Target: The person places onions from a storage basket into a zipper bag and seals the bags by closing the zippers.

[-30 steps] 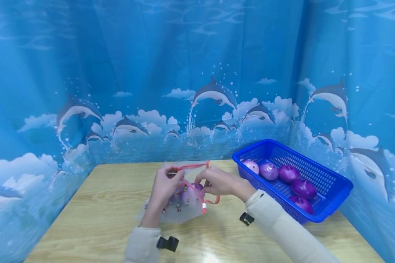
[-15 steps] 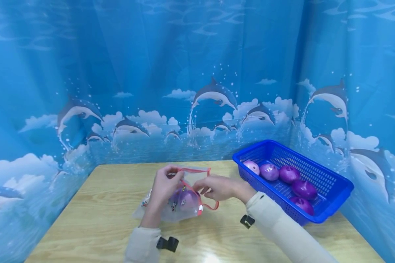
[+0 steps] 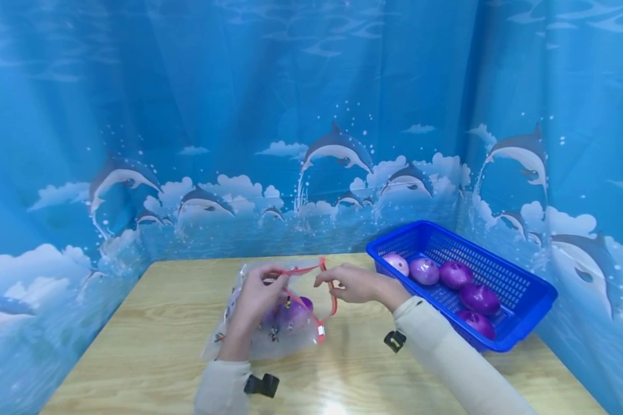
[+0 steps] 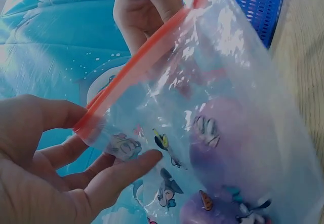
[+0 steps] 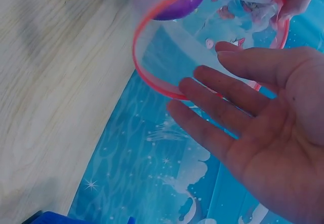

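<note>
A clear zip bag [image 3: 277, 349] with a red zipper edge [image 4: 144, 51] and small cartoon prints lies on the table. Purple onions [image 4: 225, 143] show through its film. At the mouth, my left hand [image 3: 259, 294] pinches the rim between thumb and fingers, and the opening gapes toward the right. My right hand [image 3: 358, 283] is at that mouth with its fingers extended and nothing in its palm [image 5: 273, 148]. In the right wrist view, its fingertips overlap the red rim; whether they touch it I cannot tell. The red rim loops round in front of the onion.
To the right stands a blue perforated basket [image 3: 537, 297], with several purple onions [image 3: 479, 298] along its left side. The wooden table [image 3: 150, 323] ends at a blue dolphin-print curtain [image 3: 228, 144] behind and on both sides.
My right hand has come back from inside the bag's mouth, with its fingers loosened. The mouth now gapes wider, while my left hand keeps hold of the rim in about the same spot.
</note>
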Demonstrator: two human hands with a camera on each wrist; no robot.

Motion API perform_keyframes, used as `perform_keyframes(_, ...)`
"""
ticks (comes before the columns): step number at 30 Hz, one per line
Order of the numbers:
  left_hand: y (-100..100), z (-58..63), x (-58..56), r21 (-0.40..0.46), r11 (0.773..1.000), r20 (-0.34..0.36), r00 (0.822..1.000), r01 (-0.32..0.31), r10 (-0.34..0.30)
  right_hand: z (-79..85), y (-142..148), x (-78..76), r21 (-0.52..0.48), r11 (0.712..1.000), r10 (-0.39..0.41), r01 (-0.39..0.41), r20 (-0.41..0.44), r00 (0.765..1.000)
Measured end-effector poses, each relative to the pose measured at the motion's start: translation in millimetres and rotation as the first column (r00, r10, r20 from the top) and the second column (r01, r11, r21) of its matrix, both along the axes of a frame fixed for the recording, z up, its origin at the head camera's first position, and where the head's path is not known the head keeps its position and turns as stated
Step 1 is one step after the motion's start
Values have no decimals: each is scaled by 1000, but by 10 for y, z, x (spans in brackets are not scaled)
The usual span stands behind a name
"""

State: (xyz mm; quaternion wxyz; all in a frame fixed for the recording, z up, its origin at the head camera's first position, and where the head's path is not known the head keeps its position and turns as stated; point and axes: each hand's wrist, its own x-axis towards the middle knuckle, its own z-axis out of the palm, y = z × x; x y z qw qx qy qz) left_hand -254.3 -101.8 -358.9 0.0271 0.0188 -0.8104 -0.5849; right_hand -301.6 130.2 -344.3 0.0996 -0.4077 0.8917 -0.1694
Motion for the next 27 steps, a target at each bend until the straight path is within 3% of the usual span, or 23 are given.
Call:
perform_keyframes(8,-11,13,-2,-68,998,19,1000,-2,3,-20,20,-45,-11,1000,-9,8,-22,1000)
perform_keyframes(12,-23,7,-11,-87,996,28,999,-12,14,-17,25,-32,-32,999,-12,13,20,1000)
perform_keyframes(20,-32,10,-23,-36,998,75,995,-58,60,91,116,2,-58,998,-2,6,74,997)
perform_keyframes(24,-33,26,-32,-24,997,84,993,-76,78,187,235,-5,-82,997,-10,13,36,999)
perform_keyframes(27,-41,30,-26,2,997,52,996,-76,75,256,365,-21,-97,994,-49,48,-9,999)
